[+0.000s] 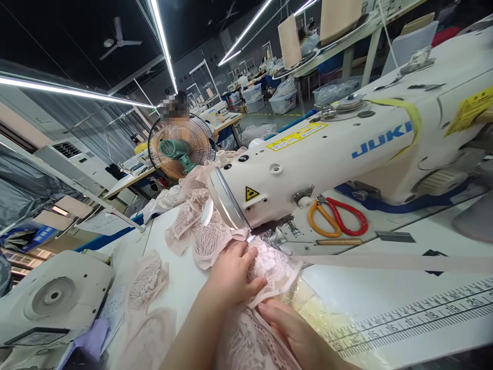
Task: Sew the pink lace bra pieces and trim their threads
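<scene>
A pale pink lace bra piece (269, 264) lies by the needle area of a white sewing machine (277, 185). On top of its lace rests my left hand (231, 277), fingers spread and pressing flat. My right hand (287, 326) is closed on the lower edge of the bra piece, thumb on top; its other fingers are partly hidden by the fabric. More lace hangs below, between my forearms. A narrow pale strip (377, 262) runs in from the right towards the needle area. The presser foot is mostly hidden behind the machine head.
Scissors with orange and red handles (339, 218) lie beside the machine, above a wooden-handled tool (339, 242). A printed ruler (416, 313) marks the table's front. Lace cups (148, 280) lie to the left. A fan (181, 146) and a person stand beyond.
</scene>
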Motion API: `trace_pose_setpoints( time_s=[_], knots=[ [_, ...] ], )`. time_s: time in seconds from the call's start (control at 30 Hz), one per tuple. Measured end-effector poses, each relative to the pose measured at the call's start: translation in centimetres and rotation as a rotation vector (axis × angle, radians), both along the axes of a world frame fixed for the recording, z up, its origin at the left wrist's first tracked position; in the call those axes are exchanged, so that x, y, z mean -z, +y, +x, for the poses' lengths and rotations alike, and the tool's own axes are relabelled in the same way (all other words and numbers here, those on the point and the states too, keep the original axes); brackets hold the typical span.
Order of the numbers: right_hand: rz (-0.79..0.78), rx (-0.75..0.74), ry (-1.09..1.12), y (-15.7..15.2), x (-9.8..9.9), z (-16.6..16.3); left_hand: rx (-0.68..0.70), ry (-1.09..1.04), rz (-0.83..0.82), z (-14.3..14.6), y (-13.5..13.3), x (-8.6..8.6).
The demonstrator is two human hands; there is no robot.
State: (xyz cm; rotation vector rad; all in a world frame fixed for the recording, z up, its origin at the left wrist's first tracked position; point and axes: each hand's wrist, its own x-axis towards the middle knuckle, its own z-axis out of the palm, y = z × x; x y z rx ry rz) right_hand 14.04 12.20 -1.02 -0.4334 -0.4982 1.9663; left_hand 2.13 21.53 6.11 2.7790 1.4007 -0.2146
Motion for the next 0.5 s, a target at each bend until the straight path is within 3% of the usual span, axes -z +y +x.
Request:
trace_pose_setpoints(
  time_s=[0.13, 0.2, 0.27, 0.37, 0.5],
  knots=[
    [0.183, -0.095, -0.226, -1.1, -0.9, 1.1, 0.035, -0.018, -0.010, -1.3, 0.3, 0.0],
    [0.323, -0.129, -0.455, -1.5, -1.6, 2.9, 0.072, -0.046, -0.001, -1.8, 0.2, 0.0],
    [0.532, -0.029, -0.829, -1.0, -2.3, 5.2, 0.127, -0.067, 0.008, -1.9, -0.1, 0.0],
    [0.893, 0.236, -1.327, 1.2, -2.4, 8.3, 0.243, -0.095, 0.021, -1.5, -0.7, 0.1],
    [1.199, 0.232, -1.621, 3.6, -0.8, 10.6, 0.385, -0.158, -0.028, -0.4, -1.5, 0.8]
  ],
)
